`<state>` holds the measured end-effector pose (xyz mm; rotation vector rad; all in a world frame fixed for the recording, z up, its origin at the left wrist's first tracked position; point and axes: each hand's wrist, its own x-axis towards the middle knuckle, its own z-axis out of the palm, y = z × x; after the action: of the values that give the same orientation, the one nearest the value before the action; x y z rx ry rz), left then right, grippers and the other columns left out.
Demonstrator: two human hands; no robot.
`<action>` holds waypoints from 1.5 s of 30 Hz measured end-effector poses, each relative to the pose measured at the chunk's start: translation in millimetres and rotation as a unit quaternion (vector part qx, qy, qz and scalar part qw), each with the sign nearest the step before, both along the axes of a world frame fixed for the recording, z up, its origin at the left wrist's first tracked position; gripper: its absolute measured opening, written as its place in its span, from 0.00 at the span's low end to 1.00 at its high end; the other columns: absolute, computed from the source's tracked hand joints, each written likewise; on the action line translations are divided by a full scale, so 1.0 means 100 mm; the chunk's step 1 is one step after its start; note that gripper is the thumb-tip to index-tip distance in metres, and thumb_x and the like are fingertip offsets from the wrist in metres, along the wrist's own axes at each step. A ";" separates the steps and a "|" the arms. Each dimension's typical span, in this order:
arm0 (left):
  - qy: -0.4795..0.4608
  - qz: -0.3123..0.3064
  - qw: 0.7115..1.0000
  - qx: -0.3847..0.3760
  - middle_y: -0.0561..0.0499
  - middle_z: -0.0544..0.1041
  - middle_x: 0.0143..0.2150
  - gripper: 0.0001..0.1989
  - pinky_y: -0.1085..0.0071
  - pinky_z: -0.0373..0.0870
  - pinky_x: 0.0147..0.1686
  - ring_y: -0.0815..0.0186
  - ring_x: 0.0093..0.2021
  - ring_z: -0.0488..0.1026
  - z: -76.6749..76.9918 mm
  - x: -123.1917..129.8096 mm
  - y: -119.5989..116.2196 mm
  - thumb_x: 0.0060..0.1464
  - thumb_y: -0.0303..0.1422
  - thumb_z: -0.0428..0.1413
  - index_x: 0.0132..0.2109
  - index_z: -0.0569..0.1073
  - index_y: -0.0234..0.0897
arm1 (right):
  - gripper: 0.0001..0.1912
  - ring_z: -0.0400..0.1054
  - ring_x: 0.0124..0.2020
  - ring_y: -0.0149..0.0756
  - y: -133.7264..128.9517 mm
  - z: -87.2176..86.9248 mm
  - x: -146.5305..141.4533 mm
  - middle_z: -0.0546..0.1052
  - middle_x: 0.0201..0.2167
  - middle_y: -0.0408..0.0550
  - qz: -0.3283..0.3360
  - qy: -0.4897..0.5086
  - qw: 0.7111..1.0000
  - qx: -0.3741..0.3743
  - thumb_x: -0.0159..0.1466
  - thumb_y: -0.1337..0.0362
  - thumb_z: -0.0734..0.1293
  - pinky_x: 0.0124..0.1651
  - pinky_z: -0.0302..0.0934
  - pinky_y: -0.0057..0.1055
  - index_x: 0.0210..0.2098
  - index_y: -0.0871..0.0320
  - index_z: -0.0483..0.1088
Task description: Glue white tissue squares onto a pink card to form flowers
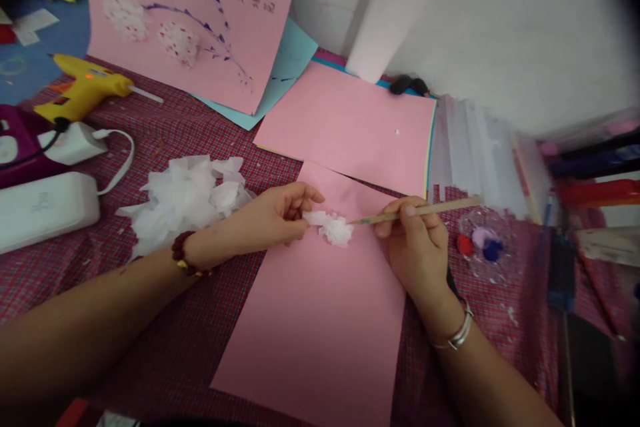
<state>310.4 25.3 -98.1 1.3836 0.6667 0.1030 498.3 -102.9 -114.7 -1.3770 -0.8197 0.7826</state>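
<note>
A small cluster of crumpled white tissue paper (337,231) sits on the upper part of a pink sheet (320,320). My left hand (287,212) is at its left side, fingers curled in a pinch on a small tissue paper piece (314,217) that touches the cluster. From the right, my right hand (417,240) grips a thin wooden stick (443,206), pencil-fashion, its tip against the cluster's right edge. Beside my left wrist lies a loose pile of white tissue paper pieces (187,197).
A pink card with white paper flowers (265,47) leans at the back left. Stacked pink sheets (350,123) lie behind my hands. At left are a yellow glue gun (87,87) and a white power strip (50,210). A clear paint palette (485,267) stands at right.
</note>
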 end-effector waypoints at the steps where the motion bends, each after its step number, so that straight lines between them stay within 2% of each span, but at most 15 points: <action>1: -0.011 0.003 1.000 0.019 0.58 0.66 0.29 0.20 0.80 0.55 0.20 0.77 0.22 0.59 0.01 0.00 -0.01 0.45 0.23 0.51 0.48 0.64 0.36 | 0.10 0.64 0.24 0.33 0.00 0.04 -0.01 0.68 0.20 0.41 0.000 0.001 1.000 0.002 0.67 0.61 0.58 0.33 0.61 0.34 0.36 0.53 0.70; 4: -0.060 0.022 0.991 0.115 0.57 0.65 0.30 0.21 0.80 0.57 0.23 0.76 0.26 0.62 0.12 -0.01 -0.09 0.46 0.21 0.50 0.49 0.64 0.36 | 0.08 0.67 0.28 0.33 -0.04 0.27 -0.10 0.73 0.27 0.44 0.044 -0.037 0.998 -0.013 0.67 0.61 0.59 0.34 0.63 0.34 0.40 0.53 0.69; 7: -0.103 0.017 0.973 0.208 0.57 0.65 0.30 0.22 0.80 0.57 0.24 0.76 0.27 0.62 0.29 -0.02 -0.19 0.47 0.21 0.49 0.51 0.64 0.38 | 0.05 0.68 0.34 0.33 -0.09 0.52 -0.27 0.75 0.34 0.45 0.094 -0.102 0.989 -0.053 0.64 0.61 0.64 0.37 0.64 0.33 0.36 0.54 0.70; 11: -0.141 -0.011 0.952 0.270 0.57 0.65 0.30 0.23 0.79 0.56 0.23 0.76 0.25 0.61 0.46 -0.05 -0.32 0.48 0.21 0.48 0.52 0.65 0.41 | 0.06 0.67 0.33 0.31 -0.16 0.72 -0.50 0.73 0.33 0.42 0.082 -0.080 0.992 -0.043 0.59 0.63 0.69 0.34 0.61 0.29 0.34 0.53 0.67; 15: -0.159 -0.016 0.967 0.198 0.56 0.64 0.31 0.24 0.79 0.56 0.23 0.75 0.27 0.61 0.55 -0.14 -0.43 0.45 0.22 0.52 0.51 0.65 0.40 | 0.07 0.63 0.28 0.29 -0.22 0.75 -0.67 0.69 0.28 0.39 0.048 -0.070 0.996 -0.027 0.56 0.67 0.68 0.29 0.57 0.26 0.30 0.54 0.64; 18: -0.143 -0.005 0.990 0.011 0.52 0.66 0.40 0.23 0.78 0.59 0.24 0.73 0.31 0.65 0.56 -0.26 -0.50 0.46 0.28 0.56 0.51 0.64 0.38 | 0.07 0.61 0.25 0.28 -0.29 0.73 -0.77 0.67 0.26 0.38 0.017 -0.087 0.996 -0.030 0.55 0.68 0.67 0.27 0.55 0.26 0.29 0.54 0.63; 20: -0.114 -0.002 0.987 -0.110 0.49 0.67 0.44 0.19 0.77 0.60 0.25 0.72 0.33 0.67 0.54 -0.32 -0.57 0.49 0.35 0.57 0.49 0.66 0.37 | 0.07 0.60 0.25 0.28 -0.34 0.70 -0.84 0.67 0.25 0.38 0.008 -0.097 0.995 -0.029 0.55 0.69 0.67 0.26 0.55 0.26 0.29 0.54 0.63; 22: -0.093 0.004 0.981 -0.168 0.49 0.68 0.42 0.17 0.78 0.59 0.26 0.73 0.34 0.67 0.51 -0.35 -0.64 0.49 0.39 0.58 0.43 0.69 0.34 | 0.07 0.60 0.24 0.27 -0.38 0.66 -0.90 0.67 0.25 0.38 0.010 -0.107 0.994 -0.033 0.55 0.69 0.67 0.26 0.55 0.25 0.29 0.54 0.63; 26: -0.122 0.061 0.985 -0.102 0.54 0.68 0.29 0.08 0.79 0.56 0.25 0.77 0.27 0.61 0.54 -0.31 -0.63 0.46 0.32 0.60 0.30 0.70 0.31 | 0.05 0.61 0.24 0.27 -0.43 0.66 -0.92 0.69 0.26 0.39 0.020 -0.121 0.992 -0.026 0.56 0.69 0.67 0.26 0.56 0.25 0.30 0.54 0.65; 29: -0.175 0.119 0.977 -0.001 0.56 0.66 0.23 0.06 0.78 0.56 0.24 0.78 0.23 0.59 0.67 -0.24 -0.42 0.45 0.28 0.59 0.26 0.69 0.32 | 0.03 0.66 0.29 0.29 -0.47 0.66 -0.76 0.73 0.31 0.42 -0.002 -0.106 0.994 0.036 0.61 0.65 0.64 0.32 0.61 0.28 0.36 0.54 0.68; 31: -0.208 0.157 0.964 0.047 0.57 0.66 0.21 0.07 0.78 0.54 0.22 0.78 0.21 0.59 0.70 -0.19 -0.23 0.44 0.27 0.60 0.25 0.67 0.33 | 0.08 0.66 0.28 0.29 -0.49 0.59 -0.61 0.73 0.31 0.44 -0.010 -0.096 0.993 0.062 0.65 0.62 0.61 0.33 0.62 0.30 0.41 0.54 0.70; 34: -0.228 0.173 0.957 0.050 0.57 0.66 0.20 0.08 0.78 0.54 0.21 0.78 0.20 0.60 0.56 -0.09 -0.01 0.43 0.27 0.60 0.26 0.67 0.34 | 0.13 0.64 0.27 0.30 -0.50 0.39 -0.44 0.72 0.29 0.44 0.016 -0.109 0.993 0.042 0.66 0.58 0.59 0.32 0.61 0.31 0.42 0.55 0.73; 38: -0.193 0.175 0.965 0.013 0.55 0.69 0.23 0.07 0.78 0.57 0.22 0.77 0.22 0.62 0.20 0.00 0.07 0.42 0.28 0.61 0.29 0.70 0.33 | 0.10 0.67 0.31 0.32 -0.47 0.13 -0.41 0.73 0.30 0.44 0.060 -0.135 0.989 0.018 0.65 0.59 0.62 0.35 0.63 0.32 0.39 0.54 0.74; 41: -0.155 0.162 0.975 0.014 0.55 0.69 0.23 0.06 0.78 0.58 0.24 0.77 0.22 0.63 0.03 0.00 0.08 0.43 0.28 0.60 0.29 0.71 0.32 | 0.08 0.68 0.35 0.33 -0.44 0.07 -0.45 0.74 0.33 0.45 0.072 -0.156 0.985 0.015 0.64 0.63 0.62 0.39 0.64 0.33 0.39 0.54 0.74; 45: -0.115 0.157 0.981 0.014 0.56 0.68 0.23 0.06 0.78 0.57 0.24 0.77 0.22 0.62 -0.02 -0.03 0.13 0.43 0.28 0.60 0.29 0.70 0.32 | 0.10 0.69 0.38 0.36 -0.38 0.07 -0.48 0.75 0.33 0.47 0.114 -0.213 0.970 0.010 0.64 0.67 0.62 0.42 0.64 0.37 0.39 0.52 0.75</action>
<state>307.2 38.2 -100.4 1.2599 0.6856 0.5184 450.4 -141.1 -107.8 -1.4717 -1.3365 0.6571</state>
